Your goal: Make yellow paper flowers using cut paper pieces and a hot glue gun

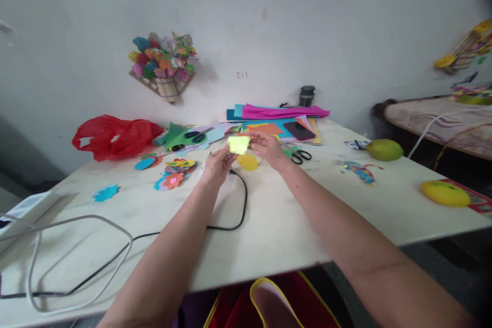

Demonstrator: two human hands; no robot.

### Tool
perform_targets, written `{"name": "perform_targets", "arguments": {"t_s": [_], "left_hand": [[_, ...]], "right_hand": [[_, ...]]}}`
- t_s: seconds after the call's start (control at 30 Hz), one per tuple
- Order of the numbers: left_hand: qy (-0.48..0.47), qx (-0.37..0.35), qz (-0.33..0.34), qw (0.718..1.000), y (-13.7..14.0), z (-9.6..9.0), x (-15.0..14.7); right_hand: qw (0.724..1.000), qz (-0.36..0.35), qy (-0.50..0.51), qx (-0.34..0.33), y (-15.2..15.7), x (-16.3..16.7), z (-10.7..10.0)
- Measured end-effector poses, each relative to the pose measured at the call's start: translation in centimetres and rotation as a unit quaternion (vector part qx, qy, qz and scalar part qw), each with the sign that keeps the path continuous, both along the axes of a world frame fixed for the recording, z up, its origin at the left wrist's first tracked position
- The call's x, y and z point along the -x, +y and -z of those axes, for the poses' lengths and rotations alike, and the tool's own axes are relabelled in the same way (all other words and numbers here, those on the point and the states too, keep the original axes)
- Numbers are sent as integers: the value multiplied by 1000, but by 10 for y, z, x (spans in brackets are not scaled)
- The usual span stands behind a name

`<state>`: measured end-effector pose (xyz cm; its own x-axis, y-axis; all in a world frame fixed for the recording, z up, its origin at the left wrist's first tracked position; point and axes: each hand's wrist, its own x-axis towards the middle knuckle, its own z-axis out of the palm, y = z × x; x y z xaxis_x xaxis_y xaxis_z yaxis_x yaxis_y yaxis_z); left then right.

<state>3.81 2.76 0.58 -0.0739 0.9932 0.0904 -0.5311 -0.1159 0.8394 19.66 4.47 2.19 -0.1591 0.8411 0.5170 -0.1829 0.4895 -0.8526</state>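
A small bright yellow piece of paper is held up over the middle of the table between both hands. My left hand pinches its lower left edge, and my right hand grips it from the right side. Just beneath lies a yellow paper flower, partly covered by the hands. To the right of my right hand rest black-handled scissors. Left of my left hand is a pile of coloured paper flowers.
A black cable and a white cable loop over the table. At the back are a red plastic bag, a second pair of scissors, coloured sheets and a phone. Mangoes lie right.
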Motion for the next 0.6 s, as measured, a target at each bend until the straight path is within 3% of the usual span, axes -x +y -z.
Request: {"name": "perform_targets", "arguments": {"t_s": [0.13,0.23,0.4,0.6], "left_hand": [[-10,-13,-6,1000,2,2,2],[-16,-16,-9,1000,3,3,3],[11,-22,-11,1000,2,4,1],[33,-22,0,999,-3,2,-4]], "right_hand": [[991,51,69,104,-2,-1,-3],[985,65,53,152,-1,-2,-2],[988,24,-11,152,-1,0,3],[984,68,-28,161,-2,0,2]]}}
